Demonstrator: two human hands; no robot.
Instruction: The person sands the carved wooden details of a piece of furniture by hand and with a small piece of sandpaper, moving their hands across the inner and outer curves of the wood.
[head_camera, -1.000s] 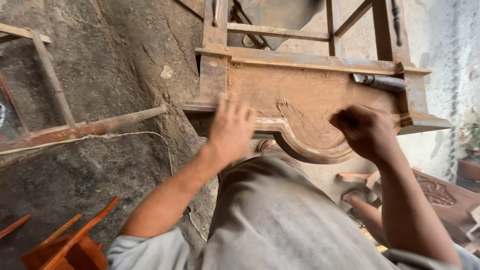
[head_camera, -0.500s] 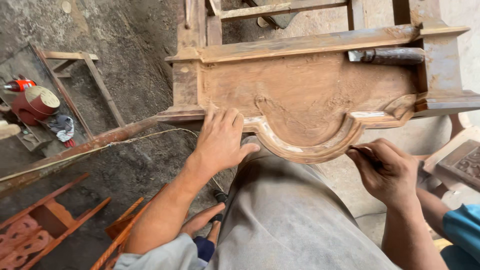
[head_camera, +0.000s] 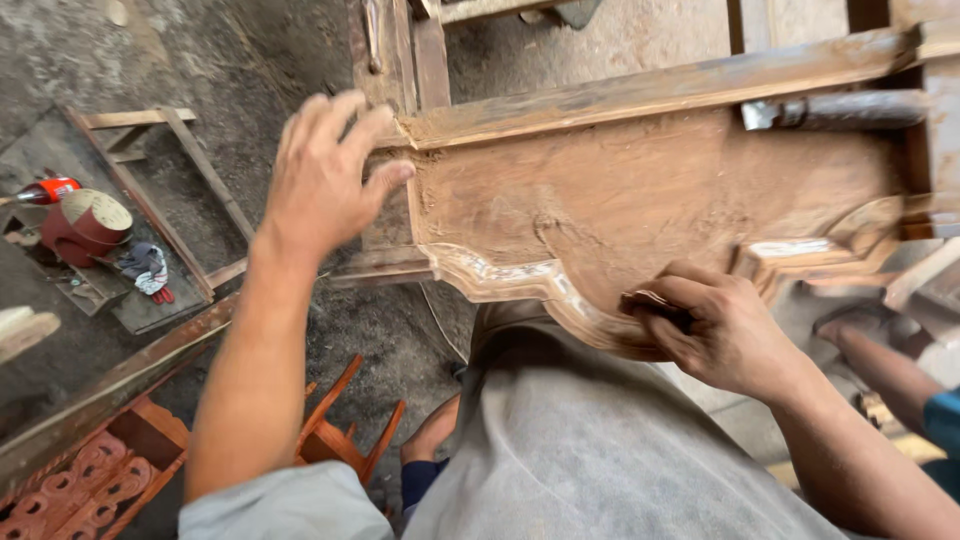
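Hands over carved panel, which lies centre-right, framed by beams. Left hand: fingers spread wide, holding nothing, above panel's left corner; contact with wood cannot be told. Right hand: curled tight around small dark tool, pressed to curved moulding on panel's near edge. Red can and rag on floor, far left.

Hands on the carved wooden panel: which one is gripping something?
The right hand, fingers curled shut around a small dark piece pressed to the carved wooden panel at its scalloped lower edge. The left hand is spread open near the upper left corner.
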